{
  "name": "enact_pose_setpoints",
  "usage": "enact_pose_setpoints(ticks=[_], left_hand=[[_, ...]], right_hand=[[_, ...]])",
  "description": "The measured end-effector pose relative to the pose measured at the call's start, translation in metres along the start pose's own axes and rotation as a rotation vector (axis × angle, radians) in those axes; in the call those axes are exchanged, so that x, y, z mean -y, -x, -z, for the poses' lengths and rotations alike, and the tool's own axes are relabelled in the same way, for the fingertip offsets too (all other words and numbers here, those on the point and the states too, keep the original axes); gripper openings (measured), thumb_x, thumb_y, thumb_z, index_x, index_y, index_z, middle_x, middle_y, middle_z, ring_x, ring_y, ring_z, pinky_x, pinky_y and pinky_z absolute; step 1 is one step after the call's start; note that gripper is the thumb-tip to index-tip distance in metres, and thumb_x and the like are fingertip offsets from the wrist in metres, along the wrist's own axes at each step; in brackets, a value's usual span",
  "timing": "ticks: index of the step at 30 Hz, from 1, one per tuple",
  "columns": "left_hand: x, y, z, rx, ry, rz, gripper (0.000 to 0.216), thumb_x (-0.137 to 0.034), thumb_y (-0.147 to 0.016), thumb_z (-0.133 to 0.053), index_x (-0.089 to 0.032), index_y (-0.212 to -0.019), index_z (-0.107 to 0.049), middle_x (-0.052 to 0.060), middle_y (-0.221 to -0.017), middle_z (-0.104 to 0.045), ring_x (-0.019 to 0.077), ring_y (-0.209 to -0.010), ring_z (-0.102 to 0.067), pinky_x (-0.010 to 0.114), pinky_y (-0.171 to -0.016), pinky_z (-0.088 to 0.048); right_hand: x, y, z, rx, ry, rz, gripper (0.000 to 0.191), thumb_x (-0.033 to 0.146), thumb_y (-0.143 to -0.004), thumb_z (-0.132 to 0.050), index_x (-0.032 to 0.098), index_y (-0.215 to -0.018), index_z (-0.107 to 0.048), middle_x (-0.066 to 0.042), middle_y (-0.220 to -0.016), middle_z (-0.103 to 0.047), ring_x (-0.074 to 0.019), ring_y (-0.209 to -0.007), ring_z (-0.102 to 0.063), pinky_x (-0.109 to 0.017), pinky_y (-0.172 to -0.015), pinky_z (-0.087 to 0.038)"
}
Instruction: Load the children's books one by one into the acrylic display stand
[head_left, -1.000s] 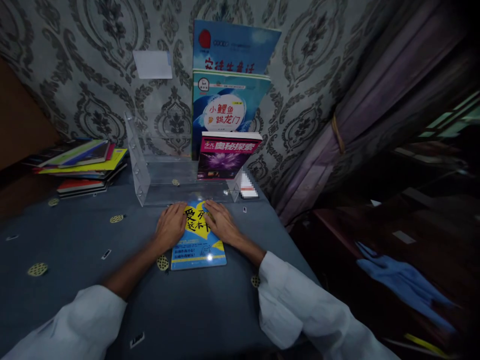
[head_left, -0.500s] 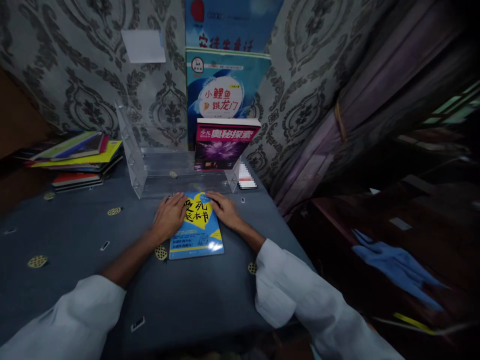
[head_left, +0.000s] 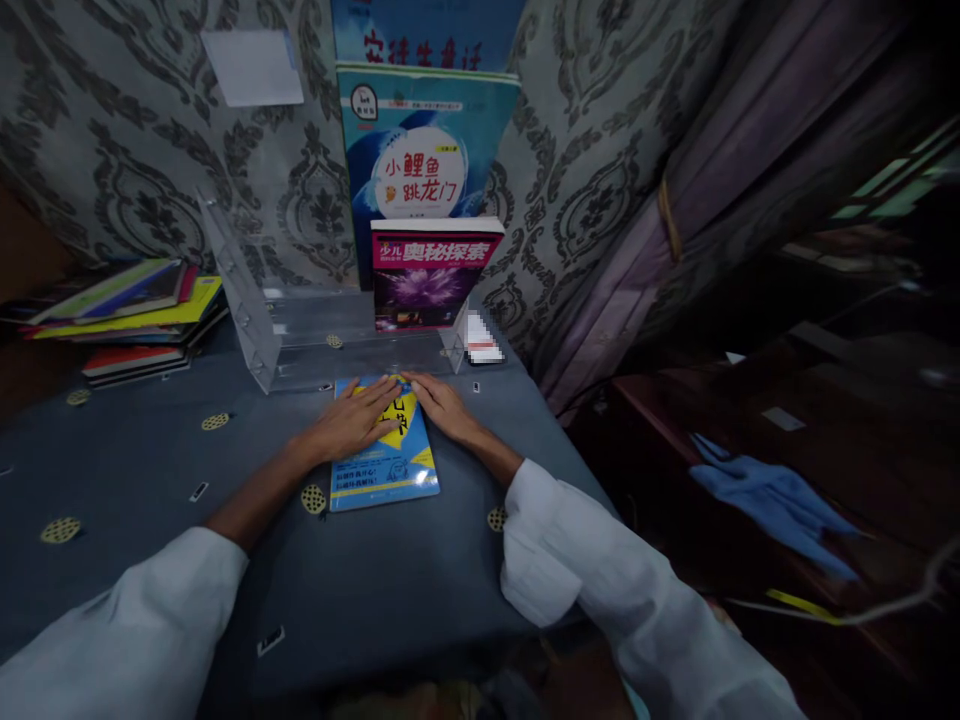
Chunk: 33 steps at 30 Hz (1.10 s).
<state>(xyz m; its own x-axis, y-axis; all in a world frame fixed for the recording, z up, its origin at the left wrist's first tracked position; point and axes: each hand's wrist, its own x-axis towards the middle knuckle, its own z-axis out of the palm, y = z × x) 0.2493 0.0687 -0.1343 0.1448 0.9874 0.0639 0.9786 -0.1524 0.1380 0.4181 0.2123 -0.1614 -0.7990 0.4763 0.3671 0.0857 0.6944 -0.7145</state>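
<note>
A blue book (head_left: 379,475) with a yellow heart on its cover lies flat on the table in front of me. Across the upper left of the cover rests my left hand (head_left: 358,418), fingers stretched out and hiding part of the title. My right hand (head_left: 444,405) touches the book's upper right edge, its fingers extended. Just behind the book stands a clear acrylic rack (head_left: 315,358). On the rack's right side a purple book (head_left: 424,285) leans upright, with a teal book (head_left: 420,110) and another blue book (head_left: 427,20) behind it.
At the left, a pile of books (head_left: 150,310) sits on the dark cloth-covered table (head_left: 360,600). A white-and-red item (head_left: 484,342), partly blurred, lies beside the rack. To the right hang a tied curtain (head_left: 637,270) and, lower down, a blue cloth (head_left: 765,500).
My left hand has slid right across the book's cover and now covers more of the title. The whole view has shifted slightly; my right hand stays at the book's upper right edge.
</note>
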Motion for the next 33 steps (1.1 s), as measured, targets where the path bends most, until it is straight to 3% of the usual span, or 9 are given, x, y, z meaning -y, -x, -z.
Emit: enact_pose_setpoints(ticks=[13,23,33], left_hand=[[-0.027,0.009,0.005,0.054,0.033,-0.178,0.056,-0.051,-0.105,-0.036,-0.029,-0.157,-0.034,0.008,-0.164,-0.033,0.0239,-0.155,-0.022,0.055,-0.125,-0.006],[-0.049,0.034,0.006,0.067,0.087,-0.313,0.046,-0.049,-0.107,-0.035,-0.04,-0.152,-0.041,-0.001,-0.161,-0.039,0.0215,-0.153,-0.027,0.051,-0.125,-0.012],[-0.064,0.049,0.012,0.109,0.068,-0.336,0.044,-0.043,-0.107,-0.038,-0.042,-0.151,-0.042,-0.002,-0.162,-0.038,0.021,-0.154,-0.025,0.051,-0.126,-0.008]], right_hand=[[0.004,-0.001,-0.001,-0.004,0.013,-0.009,0.045,0.04,-0.106,-0.035,0.02,-0.129,-0.067,-0.009,-0.133,-0.069,-0.0216,-0.127,-0.061,-0.04,-0.111,-0.045],[0.003,0.001,-0.003,-0.022,0.005,0.007,0.047,0.043,-0.106,-0.034,0.017,-0.128,-0.067,-0.011,-0.132,-0.069,-0.0213,-0.126,-0.062,-0.038,-0.111,-0.044],[0.006,0.002,-0.004,0.002,0.069,0.006,0.043,0.042,-0.106,-0.038,0.02,-0.131,-0.065,-0.009,-0.136,-0.066,-0.0217,-0.132,-0.057,-0.041,-0.115,-0.042]])
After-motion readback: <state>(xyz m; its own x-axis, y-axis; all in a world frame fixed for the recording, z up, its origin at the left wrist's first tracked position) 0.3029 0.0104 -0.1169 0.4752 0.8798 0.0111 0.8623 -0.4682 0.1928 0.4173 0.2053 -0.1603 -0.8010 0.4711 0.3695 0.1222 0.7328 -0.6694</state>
